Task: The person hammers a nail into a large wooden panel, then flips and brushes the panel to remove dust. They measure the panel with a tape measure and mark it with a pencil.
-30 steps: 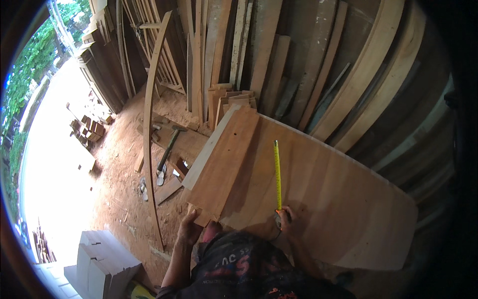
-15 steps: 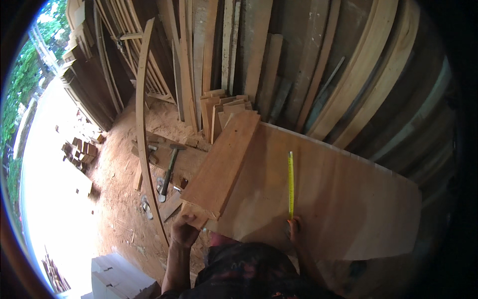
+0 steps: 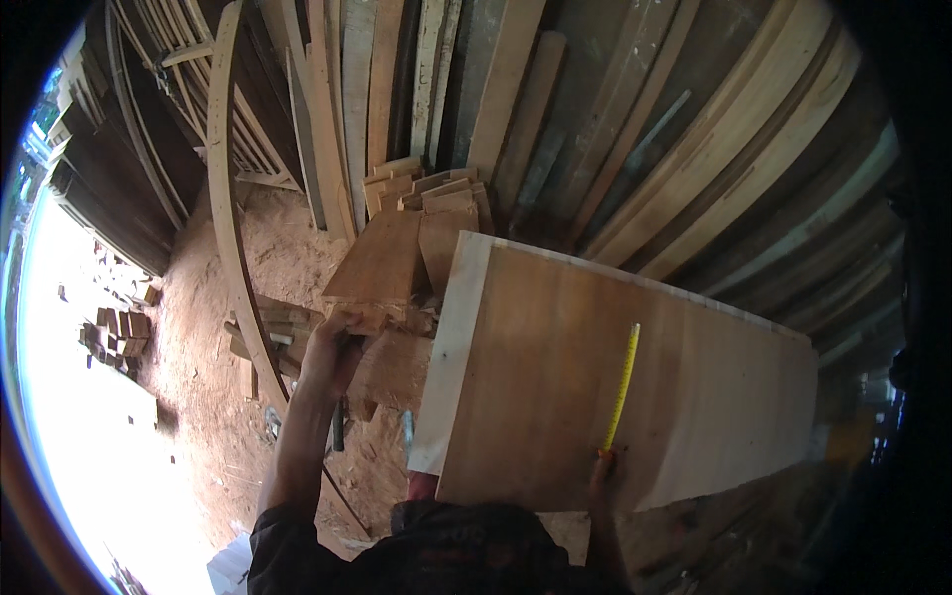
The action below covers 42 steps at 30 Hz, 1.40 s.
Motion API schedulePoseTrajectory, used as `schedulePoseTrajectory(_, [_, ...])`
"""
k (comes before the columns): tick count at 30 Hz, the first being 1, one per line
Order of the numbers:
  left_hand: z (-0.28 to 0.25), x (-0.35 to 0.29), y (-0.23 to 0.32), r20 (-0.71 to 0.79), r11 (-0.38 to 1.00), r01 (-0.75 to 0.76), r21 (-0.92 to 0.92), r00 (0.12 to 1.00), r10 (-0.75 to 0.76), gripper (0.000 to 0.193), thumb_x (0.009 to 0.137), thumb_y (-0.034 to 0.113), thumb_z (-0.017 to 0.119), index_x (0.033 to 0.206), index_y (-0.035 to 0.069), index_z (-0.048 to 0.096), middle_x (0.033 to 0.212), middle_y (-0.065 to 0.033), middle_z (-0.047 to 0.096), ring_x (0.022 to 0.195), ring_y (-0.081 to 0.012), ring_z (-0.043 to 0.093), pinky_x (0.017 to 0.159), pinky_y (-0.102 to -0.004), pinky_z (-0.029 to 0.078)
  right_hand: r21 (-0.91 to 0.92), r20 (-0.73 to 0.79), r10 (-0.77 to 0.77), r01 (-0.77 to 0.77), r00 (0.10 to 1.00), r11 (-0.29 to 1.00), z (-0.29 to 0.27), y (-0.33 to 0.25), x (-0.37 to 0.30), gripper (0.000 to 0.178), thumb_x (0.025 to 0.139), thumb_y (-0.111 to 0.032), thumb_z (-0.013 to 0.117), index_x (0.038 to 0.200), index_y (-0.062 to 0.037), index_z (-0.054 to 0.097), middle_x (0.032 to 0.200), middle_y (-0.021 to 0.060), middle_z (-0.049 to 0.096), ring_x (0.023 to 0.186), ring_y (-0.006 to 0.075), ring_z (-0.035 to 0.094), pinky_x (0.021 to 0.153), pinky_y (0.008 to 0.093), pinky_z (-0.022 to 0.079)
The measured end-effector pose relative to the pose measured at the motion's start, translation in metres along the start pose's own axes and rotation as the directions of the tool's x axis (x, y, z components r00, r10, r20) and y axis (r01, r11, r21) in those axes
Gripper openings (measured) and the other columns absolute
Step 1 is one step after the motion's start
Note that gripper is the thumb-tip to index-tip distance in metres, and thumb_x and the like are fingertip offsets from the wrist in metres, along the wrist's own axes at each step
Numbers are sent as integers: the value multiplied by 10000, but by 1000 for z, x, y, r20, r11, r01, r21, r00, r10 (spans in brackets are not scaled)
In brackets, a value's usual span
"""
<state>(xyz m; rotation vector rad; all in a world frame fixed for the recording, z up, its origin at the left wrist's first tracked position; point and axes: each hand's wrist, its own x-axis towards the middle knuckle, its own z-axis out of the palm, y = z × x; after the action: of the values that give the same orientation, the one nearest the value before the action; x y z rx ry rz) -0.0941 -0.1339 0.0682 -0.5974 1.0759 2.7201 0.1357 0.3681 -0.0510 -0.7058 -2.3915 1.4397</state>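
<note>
Pinning the near end of the yellow tape measure [image 3: 622,389] with my right hand [image 3: 602,474] at the near edge of the big plywood sheet [image 3: 694,397], so the blade lies flat and runs straight toward 12 o'clock across the panel. Fingers look pressed down on the tape end; whether they close around a case I cannot tell, too small. My left hand [image 3: 332,347] is out at 10 o'clock from the sheet, fingers wrapped over the near edge of a short plank [image 3: 382,263], probably to lift or steady it on the offcut pile [image 3: 426,193]. Grip reads closed on that edge. Sheet rests flat, its pale left edge just beside the plank stack. Long boards [image 3: 516,99] lean upright against the wall at 12 o'clock, stored on end. A curved wooden strip [image 3: 220,198] stands at 10 o'clock. Containers: only a white box-like thing [image 3: 230,567] at 7 o'clock, contents hidden. Sawdust floor [image 3: 208,397] holds scraps.
</note>
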Motion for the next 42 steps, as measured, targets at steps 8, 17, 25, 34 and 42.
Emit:
schedulePoseTrajectory(8, [-39,114,-11,-125,994,106,-39,986,-110,170,950,140,576,1044,-2,574,1041,-132,644,953,-256,659,843,-345,587,-302,-62,50,-66,997,951,4,-45,3,249,1020,-219,531,995,13,619,871,79,612,789,178,563,744,336,463])
schedulePoseTrajectory(17, [-88,272,-64,-327,938,318,-136,880,-345,176,905,151,597,970,-10,568,882,-165,631,761,-284,662,678,-359,630,-297,-66,127,-141,990,945,14,-77,5,217,1024,-179,519,1028,21,605,940,78,606,869,172,541,800,310,451])
schedulePoseTrajectory(25, [-150,379,-99,-401,931,320,-176,840,-365,216,952,174,479,913,-29,545,859,-221,625,775,-372,664,717,-442,599,-421,-132,22,-76,991,904,21,-69,10,246,1015,-240,551,984,-3,609,822,42,562,752,145,494,685,326,421])
schedulePoseTrajectory(34, [-186,468,-124,-187,903,285,-320,916,-356,450,960,323,512,1254,-15,550,1106,-212,667,919,-360,671,897,-533,562,-504,-181,136,-210,974,838,21,-72,9,238,1010,-197,543,1039,26,622,936,74,623,862,180,561,802,329,473])
schedulePoseTrajectory(42, [-135,490,-109,-196,598,79,797,972,132,507,906,273,681,1354,65,564,1348,-159,622,1074,-297,695,867,-446,550,-346,-253,149,-233,956,909,41,-80,12,310,1037,-329,581,1082,-23,595,897,52,644,781,154,596,675,310,504])
